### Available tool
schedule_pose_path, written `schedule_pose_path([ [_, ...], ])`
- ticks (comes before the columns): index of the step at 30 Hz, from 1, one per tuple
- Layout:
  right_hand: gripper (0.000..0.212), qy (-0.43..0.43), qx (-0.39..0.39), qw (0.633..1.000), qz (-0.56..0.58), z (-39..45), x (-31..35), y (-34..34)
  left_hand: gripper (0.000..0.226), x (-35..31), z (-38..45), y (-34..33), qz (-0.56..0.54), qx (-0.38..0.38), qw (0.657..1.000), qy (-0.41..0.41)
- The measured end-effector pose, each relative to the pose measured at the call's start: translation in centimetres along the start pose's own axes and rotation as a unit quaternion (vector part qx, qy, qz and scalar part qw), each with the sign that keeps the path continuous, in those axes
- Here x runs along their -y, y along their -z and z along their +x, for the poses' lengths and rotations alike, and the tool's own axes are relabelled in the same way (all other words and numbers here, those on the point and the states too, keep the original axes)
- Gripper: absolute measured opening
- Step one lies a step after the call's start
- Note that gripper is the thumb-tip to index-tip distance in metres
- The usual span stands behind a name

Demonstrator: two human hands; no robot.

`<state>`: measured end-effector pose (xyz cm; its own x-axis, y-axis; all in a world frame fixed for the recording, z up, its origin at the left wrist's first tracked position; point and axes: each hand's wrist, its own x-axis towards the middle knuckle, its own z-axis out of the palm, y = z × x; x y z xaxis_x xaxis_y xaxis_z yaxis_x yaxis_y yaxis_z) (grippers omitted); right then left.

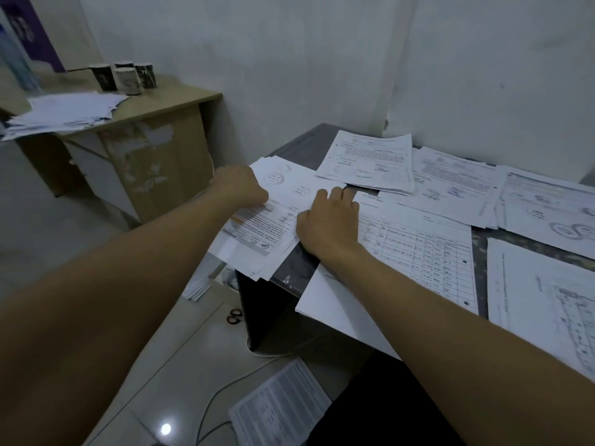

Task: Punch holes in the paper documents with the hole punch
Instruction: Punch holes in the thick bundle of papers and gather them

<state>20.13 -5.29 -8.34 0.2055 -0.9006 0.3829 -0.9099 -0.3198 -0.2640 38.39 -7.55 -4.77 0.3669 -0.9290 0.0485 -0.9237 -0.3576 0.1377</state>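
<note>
A loose stack of printed papers (283,201) lies at the left end of the dark table (309,146), overhanging its edge. My left hand (240,188) rests curled on the stack's far left edge. My right hand (328,220) lies flat, palm down, on the stack's right side, fingers together. To the right of that hand lies a ruled, handwritten sheet (421,249) with two punched holes along its right edge. No hole punch is visible.
More paper piles (370,162) (547,214) cover the table up to the wall. Papers (280,407), scissors (233,316) and a white cable lie on the tiled floor. A wooden desk (154,149) at left holds papers and cups (125,77).
</note>
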Motion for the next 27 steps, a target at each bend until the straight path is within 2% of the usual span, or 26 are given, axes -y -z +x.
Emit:
schedule_pose_path([
  [4,0.022,0.013,-0.031,0.999,0.003,-0.2,-0.2,-1.0,0.043,0.2,0.8,0.2,-0.005,0.009,1.000,0.022],
  [9,0.020,0.025,-0.035,0.999,0.018,0.0,-0.5,-1.3,0.072,0.0,1.5,0.5,0.002,0.040,0.998,0.041],
  [12,0.017,0.023,-0.033,0.999,0.030,-0.1,-0.6,-1.3,0.081,0.0,1.6,0.9,-0.015,0.051,0.997,0.056],
  [20,0.020,0.013,-0.023,0.999,0.041,0.1,-0.7,-1.3,0.094,0.6,1.9,0.6,-0.023,0.050,0.994,0.098],
  [27,0.024,-0.034,0.019,0.989,0.139,0.4,-1.0,-0.8,0.079,0.2,1.0,1.6,-0.011,0.060,0.995,0.082],
])
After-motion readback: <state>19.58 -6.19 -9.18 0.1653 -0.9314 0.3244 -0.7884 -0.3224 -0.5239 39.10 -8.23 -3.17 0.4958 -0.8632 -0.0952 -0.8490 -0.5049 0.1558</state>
